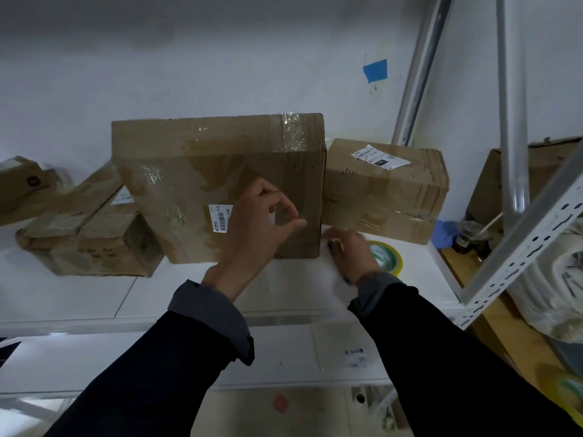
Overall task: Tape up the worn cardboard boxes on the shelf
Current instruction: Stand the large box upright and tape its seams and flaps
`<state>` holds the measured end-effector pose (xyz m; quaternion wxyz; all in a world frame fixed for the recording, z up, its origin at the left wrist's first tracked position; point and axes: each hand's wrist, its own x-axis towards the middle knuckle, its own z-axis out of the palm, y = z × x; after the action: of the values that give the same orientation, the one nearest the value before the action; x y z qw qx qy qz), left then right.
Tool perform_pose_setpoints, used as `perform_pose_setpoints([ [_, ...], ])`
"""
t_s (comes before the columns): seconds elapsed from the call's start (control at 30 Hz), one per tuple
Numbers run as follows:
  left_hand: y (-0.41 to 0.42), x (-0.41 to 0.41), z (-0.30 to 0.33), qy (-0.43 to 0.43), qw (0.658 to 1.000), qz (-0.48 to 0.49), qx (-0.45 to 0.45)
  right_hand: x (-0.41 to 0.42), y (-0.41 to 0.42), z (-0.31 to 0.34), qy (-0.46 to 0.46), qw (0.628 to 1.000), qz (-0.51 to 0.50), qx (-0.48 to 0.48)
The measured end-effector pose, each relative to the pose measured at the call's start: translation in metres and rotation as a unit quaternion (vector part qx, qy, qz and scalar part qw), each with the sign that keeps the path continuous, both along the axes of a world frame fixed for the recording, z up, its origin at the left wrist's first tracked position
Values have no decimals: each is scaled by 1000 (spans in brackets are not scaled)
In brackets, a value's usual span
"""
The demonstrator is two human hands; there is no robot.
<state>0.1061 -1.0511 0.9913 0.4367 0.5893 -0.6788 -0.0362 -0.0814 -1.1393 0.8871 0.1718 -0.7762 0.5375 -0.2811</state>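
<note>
A large worn cardboard box [220,184] stands upright on the white shelf [284,294], with clear tape patches and a barcode label. My left hand [255,228] is raised in front of its lower right part, thumb and curled fingers pinching what looks like a faint strip of clear tape. My right hand [350,250] is blurred, low on the shelf at the box's right corner. It grips a thin blue tool [347,280], mostly hidden. A yellow-edged tape roll [389,257] lies flat just right of that hand. A smaller taped box [385,190] sits behind the roll.
Two more worn boxes [85,238] lean together at the left, and another [22,181] lies farther left. Perforated white shelf uprights [517,247] frame the right side. Beyond them are a blue glove [446,231], a dark jar [470,238] and a white bundle [549,294].
</note>
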Motion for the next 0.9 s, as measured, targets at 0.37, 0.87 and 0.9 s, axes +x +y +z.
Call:
perform_pose_setpoints([
  [0.37, -21, -13, 37, -13, 999, -5, -46, 14, 36, 88, -484, 865, 92, 95],
  [0.87, -59, -49, 82, -79, 979, 148, -111, -39, -4, 98, -497, 858, -60, 115],
  [0.9, -69, -46, 87, -129, 973, 180, -64, -43, -2, 93, -509, 850, -55, 128],
])
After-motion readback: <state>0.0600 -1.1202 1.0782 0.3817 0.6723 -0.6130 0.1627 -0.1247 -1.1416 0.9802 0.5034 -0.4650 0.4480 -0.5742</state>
